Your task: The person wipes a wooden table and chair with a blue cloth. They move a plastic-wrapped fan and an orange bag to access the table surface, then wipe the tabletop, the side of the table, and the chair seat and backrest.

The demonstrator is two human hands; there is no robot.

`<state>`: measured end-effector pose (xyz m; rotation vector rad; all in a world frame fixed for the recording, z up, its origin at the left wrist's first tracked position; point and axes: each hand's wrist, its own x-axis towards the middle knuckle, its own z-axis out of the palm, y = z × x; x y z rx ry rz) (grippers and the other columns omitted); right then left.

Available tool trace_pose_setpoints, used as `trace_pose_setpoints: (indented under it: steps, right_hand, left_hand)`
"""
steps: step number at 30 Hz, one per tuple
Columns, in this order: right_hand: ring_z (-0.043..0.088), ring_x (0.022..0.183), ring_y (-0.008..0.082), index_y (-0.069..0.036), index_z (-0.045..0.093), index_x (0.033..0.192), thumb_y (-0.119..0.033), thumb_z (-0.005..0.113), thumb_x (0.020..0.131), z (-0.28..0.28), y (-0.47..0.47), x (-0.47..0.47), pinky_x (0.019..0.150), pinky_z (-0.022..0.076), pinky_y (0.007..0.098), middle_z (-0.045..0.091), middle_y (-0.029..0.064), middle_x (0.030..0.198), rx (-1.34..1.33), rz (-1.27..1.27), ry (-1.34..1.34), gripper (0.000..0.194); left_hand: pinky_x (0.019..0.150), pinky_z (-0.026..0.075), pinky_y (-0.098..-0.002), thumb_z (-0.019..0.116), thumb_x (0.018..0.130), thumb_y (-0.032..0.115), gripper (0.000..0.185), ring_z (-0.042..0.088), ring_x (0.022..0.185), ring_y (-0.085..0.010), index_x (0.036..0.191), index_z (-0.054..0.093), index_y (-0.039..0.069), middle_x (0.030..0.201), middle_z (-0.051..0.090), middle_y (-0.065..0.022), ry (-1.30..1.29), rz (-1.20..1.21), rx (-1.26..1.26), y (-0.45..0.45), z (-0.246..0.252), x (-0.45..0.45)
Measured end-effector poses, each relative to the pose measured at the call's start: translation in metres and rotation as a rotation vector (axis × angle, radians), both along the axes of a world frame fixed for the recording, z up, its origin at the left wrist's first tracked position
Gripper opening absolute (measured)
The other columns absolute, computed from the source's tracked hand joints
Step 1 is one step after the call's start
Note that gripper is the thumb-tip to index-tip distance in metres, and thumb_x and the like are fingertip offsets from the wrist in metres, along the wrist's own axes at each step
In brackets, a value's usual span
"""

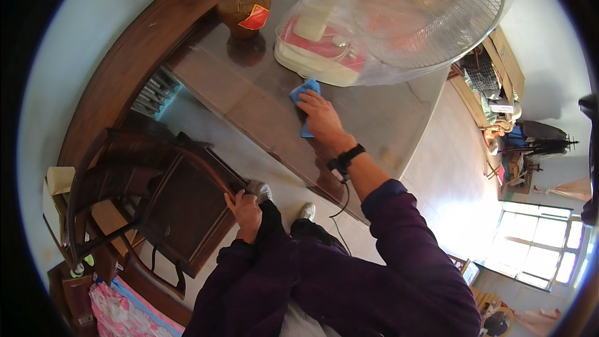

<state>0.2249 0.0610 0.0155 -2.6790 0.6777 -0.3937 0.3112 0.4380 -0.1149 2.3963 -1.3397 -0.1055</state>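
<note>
My right hand [323, 119] presses a blue cloth [306, 90] against the top of a dark wooden table [234, 96]. Part of the cloth is hidden under the palm, and a black band with a cable circles that wrist. Just beyond the cloth stands an electric fan [323, 51] with a cream and red base, wrapped in clear plastic. Lower left, my left hand [246, 213] rests on the edge of a dark wooden armchair [180, 206], its fingers apart and holding nothing.
A brown ceramic jar [243, 7] with a red label sits near the table's far left corner. Behind it runs a wooden ledge [140, 32] along the wall. An open cardboard box [507, 61] of fabric stands at right, and pink bedding [121, 309] lies at lower left.
</note>
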Motion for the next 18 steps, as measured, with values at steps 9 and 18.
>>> trace_pose_setpoints:
  steps: [9,18]
  right_hand:
    - [0.047,0.146,0.0369,-0.004,0.068,0.131,0.006,0.055,0.082,-0.010,-0.117,-0.152,0.120,0.0410,0.0477,0.060,0.0145,0.149,-0.132,-0.263,0.023,0.052]
    - [0.043,0.149,0.0380,-0.005,0.066,0.135,0.006,0.052,0.082,-0.010,-0.133,-0.228,0.122,0.0393,0.0486,0.058,0.0151,0.150,-0.067,-0.240,0.052,0.056]
  left_hand:
    - [0.127,0.011,-0.0677,0.071,0.081,0.004,0.011,0.059,0.125,-0.0277,0.088,0.075,0.011,0.097,0.072,-0.0052,-0.072,0.011,0.085,-0.004,-0.002,-0.003]
    - [0.126,0.012,-0.0677,0.070,0.082,0.005,0.010,0.059,0.124,-0.0287,0.089,0.075,0.010,0.098,0.072,-0.0078,-0.139,0.049,0.098,-0.007,-0.004,-0.008]
